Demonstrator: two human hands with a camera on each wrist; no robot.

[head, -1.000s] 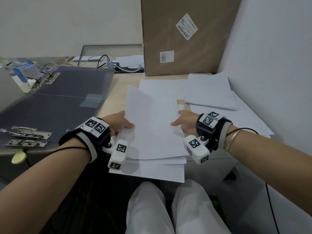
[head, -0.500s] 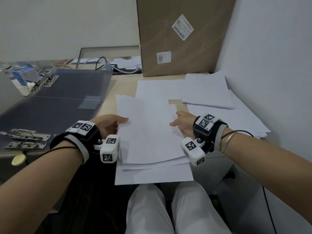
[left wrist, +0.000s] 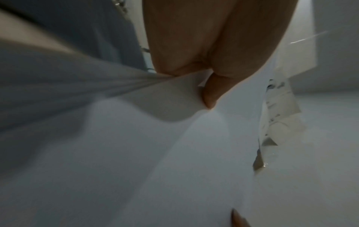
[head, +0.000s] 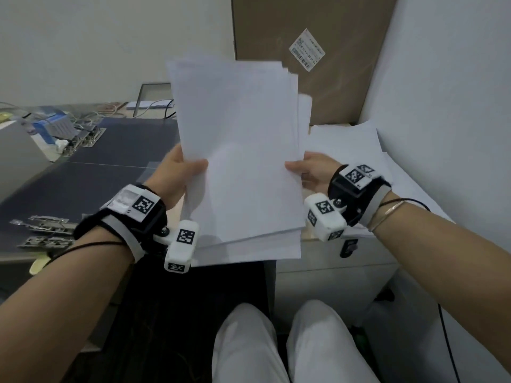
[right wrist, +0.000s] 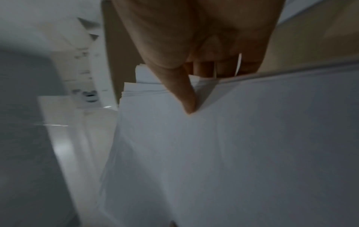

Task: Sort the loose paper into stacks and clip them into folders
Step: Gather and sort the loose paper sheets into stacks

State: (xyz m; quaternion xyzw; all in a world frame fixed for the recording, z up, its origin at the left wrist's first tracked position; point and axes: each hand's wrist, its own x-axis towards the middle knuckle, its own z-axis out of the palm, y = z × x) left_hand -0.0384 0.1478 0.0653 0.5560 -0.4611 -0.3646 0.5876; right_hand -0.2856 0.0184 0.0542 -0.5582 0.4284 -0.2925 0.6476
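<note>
A sheaf of white paper (head: pixel 237 150) stands tilted up in the air in front of me, its sheets slightly fanned at the top right. My left hand (head: pixel 179 172) grips its left edge, thumb on the front face (left wrist: pixel 209 92). My right hand (head: pixel 309 172) grips its right edge, thumb on the front (right wrist: pixel 186 98) and fingers behind. More loose paper (head: pixel 354 150) lies in stacks on the desk at the right. Dark open folders (head: pixel 83 178) lie flat at the left, with metal clips (head: pixel 47 230) near their front edge.
A tall cardboard box (head: pixel 318 51) leans against the wall behind the paper. A blue box (head: pixel 52 128) and cables clutter the far left. The white wall (head: pixel 448 106) bounds the desk on the right. My white-trousered legs (head: pixel 249 346) are below the desk edge.
The sheaf lay flat on the desk under both hands; now both hands have lifted it off the desk and tipped it upright toward me.
</note>
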